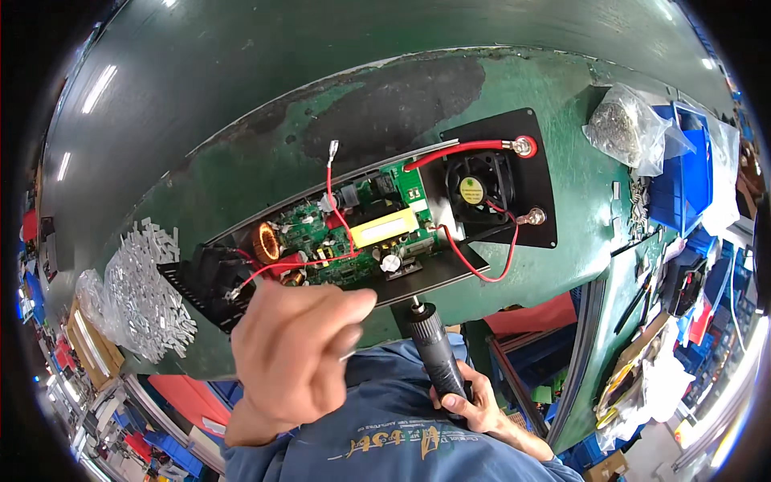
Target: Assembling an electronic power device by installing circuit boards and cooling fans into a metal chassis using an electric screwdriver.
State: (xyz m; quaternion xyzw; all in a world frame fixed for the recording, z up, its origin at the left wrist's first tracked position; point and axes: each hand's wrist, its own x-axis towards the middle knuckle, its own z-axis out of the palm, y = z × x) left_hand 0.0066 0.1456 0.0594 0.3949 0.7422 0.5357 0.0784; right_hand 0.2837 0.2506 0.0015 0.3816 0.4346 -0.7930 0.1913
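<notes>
An open metal housing [438,281] lies across the bench in front of me, with a green circuit board [309,229] inside. The board carries a copper coil [266,243] and a yellow-wrapped transformer [384,228]. A black end panel [530,173] with a cooling fan [474,183] is at the right, joined by red wires. My right hand [474,402] grips a black electric screwdriver [434,341], its tip against the housing's near side wall. My left hand [293,353] hovers over the near left edge, fingers curled; a small shiny piece shows by them, its kind unclear.
A heap of clear plastic strips [152,289] lies at the left. On the right are a clear bag of small metal parts [622,128], a blue bin [683,177] and scattered metal pieces [640,205]. A red wire with a bare connector [333,150] sticks up from the housing.
</notes>
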